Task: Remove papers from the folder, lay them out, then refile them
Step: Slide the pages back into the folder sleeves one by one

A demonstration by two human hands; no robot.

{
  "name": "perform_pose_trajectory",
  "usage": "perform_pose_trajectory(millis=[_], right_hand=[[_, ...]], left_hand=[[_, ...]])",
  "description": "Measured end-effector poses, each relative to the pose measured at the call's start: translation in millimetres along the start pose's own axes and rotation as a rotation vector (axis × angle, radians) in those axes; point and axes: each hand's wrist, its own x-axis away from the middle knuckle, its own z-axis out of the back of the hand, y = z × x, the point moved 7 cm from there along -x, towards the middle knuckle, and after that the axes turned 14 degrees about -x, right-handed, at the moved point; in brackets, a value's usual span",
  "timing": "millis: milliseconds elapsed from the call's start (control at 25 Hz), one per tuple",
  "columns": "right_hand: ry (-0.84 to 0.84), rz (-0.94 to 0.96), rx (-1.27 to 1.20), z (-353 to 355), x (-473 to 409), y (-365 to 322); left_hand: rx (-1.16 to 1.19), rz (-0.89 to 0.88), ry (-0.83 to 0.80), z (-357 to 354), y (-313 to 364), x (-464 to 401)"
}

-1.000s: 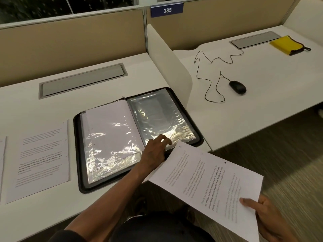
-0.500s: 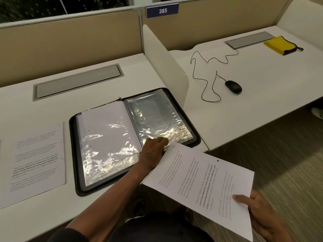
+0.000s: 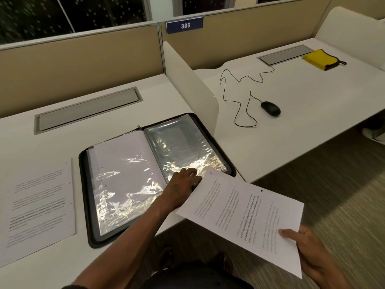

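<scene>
A black folder (image 3: 83,197) lies open on the white desk, its shiny plastic sleeves facing up. The left sleeve (image 3: 123,176) shows a white sheet inside; the right sleeve (image 3: 183,147) looks dark and empty. My left hand (image 3: 183,188) rests on the lower edge of the right sleeve, fingers bent onto the plastic. My right hand (image 3: 318,259) holds a printed sheet (image 3: 243,217) by its near corner, thumb on top, off the desk's front edge. Another printed sheet (image 3: 39,207) lies flat on the desk left of the folder.
A white divider panel (image 3: 187,84) stands just right of the folder. On the neighbouring desk lie a black wired mouse (image 3: 270,108) and a yellow pouch (image 3: 319,59). A grey cable tray lid (image 3: 87,110) is set into the desk behind the folder. Carpet floor lies to the right.
The view has drifted slightly. My left hand stays on the right sleeve's lower edge, and the sheet in my right hand stays close to it.
</scene>
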Motion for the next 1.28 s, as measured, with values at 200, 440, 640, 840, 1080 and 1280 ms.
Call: perform_pose_trajectory(millis=[200,440,640,840,1080,1280], right_hand=[[0.048,0.002,-0.026,4,0,1],[-0.001,-0.070,-0.054,-6,5,2],[-0.046,-0.049,-0.044,-19,8,-2],[0.021,-0.010,-0.062,-15,10,2],[0.051,0.029,-0.083,-18,8,10],[-0.002,-0.031,-0.085,-29,3,22]], left_hand=[[0.166,-0.008,-0.120,6,-12,-14],[0.283,0.044,-0.117,14,-6,-11],[0.177,0.114,-0.046,9,-3,-9],[0.074,0.161,0.081,26,2,-10],[-0.027,0.043,0.097,18,20,-5],[-0.073,0.047,-0.067,3,22,-3]])
